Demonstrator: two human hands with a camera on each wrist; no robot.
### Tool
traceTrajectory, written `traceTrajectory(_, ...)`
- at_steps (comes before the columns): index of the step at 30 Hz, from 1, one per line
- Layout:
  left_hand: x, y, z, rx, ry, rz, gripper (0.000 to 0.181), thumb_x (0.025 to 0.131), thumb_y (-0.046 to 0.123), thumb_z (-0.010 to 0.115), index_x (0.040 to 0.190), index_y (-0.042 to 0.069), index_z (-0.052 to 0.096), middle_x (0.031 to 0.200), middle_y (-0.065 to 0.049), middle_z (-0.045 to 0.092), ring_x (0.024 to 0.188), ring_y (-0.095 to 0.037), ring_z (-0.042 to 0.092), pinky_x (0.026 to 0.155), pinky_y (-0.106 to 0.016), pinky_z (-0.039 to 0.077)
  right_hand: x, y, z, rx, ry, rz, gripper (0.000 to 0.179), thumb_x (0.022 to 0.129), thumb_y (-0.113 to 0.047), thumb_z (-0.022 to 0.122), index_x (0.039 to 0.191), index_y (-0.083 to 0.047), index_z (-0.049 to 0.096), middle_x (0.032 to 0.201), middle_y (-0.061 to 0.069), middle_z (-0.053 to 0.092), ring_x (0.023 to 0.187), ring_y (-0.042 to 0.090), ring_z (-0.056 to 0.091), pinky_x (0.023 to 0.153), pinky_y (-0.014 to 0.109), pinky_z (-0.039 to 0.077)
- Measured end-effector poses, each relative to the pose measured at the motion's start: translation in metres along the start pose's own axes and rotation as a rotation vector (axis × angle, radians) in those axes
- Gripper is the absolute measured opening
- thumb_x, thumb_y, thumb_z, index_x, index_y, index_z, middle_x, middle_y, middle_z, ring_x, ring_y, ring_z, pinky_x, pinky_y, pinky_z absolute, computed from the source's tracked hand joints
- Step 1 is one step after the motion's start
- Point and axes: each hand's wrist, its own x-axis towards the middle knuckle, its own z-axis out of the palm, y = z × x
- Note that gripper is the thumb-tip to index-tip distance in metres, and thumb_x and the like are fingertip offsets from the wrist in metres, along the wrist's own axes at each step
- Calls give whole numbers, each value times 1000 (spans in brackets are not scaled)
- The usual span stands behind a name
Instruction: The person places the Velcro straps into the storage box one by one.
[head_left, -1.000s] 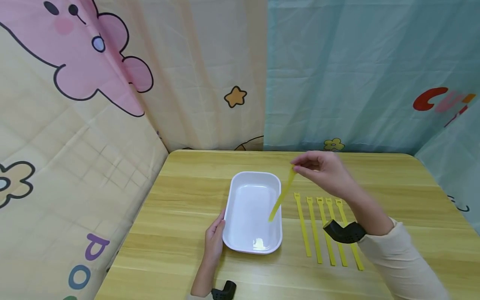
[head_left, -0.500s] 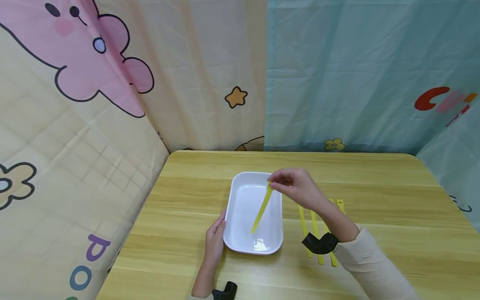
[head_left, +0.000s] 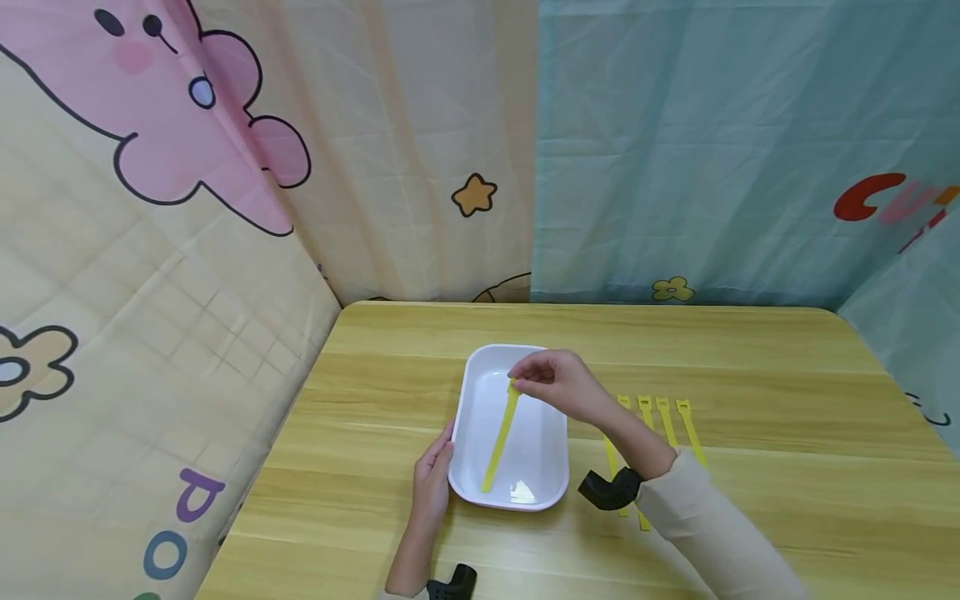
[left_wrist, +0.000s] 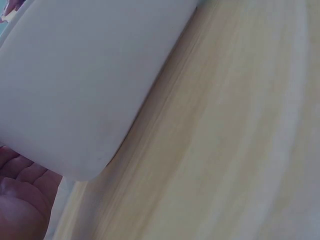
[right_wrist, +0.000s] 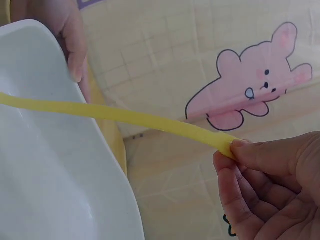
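Touching the left side of the white tray (head_left: 542, 467) is the left hand (head_left: 431, 487); I can't tell if it grips. One yellow strip (head_left: 501, 437) hangs over the tray, its far end pinched by the right hand (head_left: 558, 385), so it is not put down yet. I see no strip lying loose in there. On the right, more yellow strips (head_left: 692, 432) lie in a row on the tabletop (head_left: 375, 400), partly behind the right arm (head_left: 637, 442). Those look left to do.

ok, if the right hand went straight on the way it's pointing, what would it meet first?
Likely the white tray, at its left rim near the far corner. Depth is unclear, so the right hand might pass over it.
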Motion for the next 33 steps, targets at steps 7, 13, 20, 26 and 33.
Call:
traceTrajectory(7, 0, 0, 0, -8, -4, 9, 37, 97, 6, 40, 129, -11, 43, 137, -19, 39, 129, -26, 32, 99, -20, 34, 18, 18, 7, 25, -7, 76, 18, 84, -5, 66, 98, 6, 65, 84, 7, 65, 79, 32, 61, 70, 33, 55)
traceTrajectory(13, 0, 0, 0, -11, -4, 4, 37, 97, 7, 40, 130, -9, 43, 138, -16, 40, 129, -23, 32, 101, -24, 33, 43, 41, 19, 94, 25, 188, 20, 84, -6, 66, 99, 7, 65, 82, 7, 64, 81, 31, 62, 76, 40, 54)
traceTrajectory(20, 0, 2, 2, -24, 9, -11, 36, 96, 5, 40, 130, -9, 43, 137, -18, 40, 129, -24, 32, 99, -19, 34, 64, 57, 32, 181, 66, 319, 20, 83, -5, 67, 100, 6, 66, 82, 9, 65, 75, 17, 63, 78, 37, 54)
traceTrajectory(26, 1, 2, 1, -37, 25, -36, 37, 96, 5, 42, 129, -10, 44, 138, -18, 39, 130, -23, 30, 99, -17, 32, 75, 67, 39, 185, 111, 454, 20, 82, -8, 68, 100, 1, 67, 86, 8, 66, 78, 17, 64, 77, 33, 54)
traceTrajectory(33, 0, 1, 1, -21, 19, -39, 37, 96, 7, 42, 130, -8, 44, 139, -18, 39, 130, -23, 29, 100, -18, 32, 81, 78, 46, 234, 158, 505, 17, 83, -5, 67, 99, 1, 68, 92, 10, 67, 78, 18, 64, 73, 29, 55)
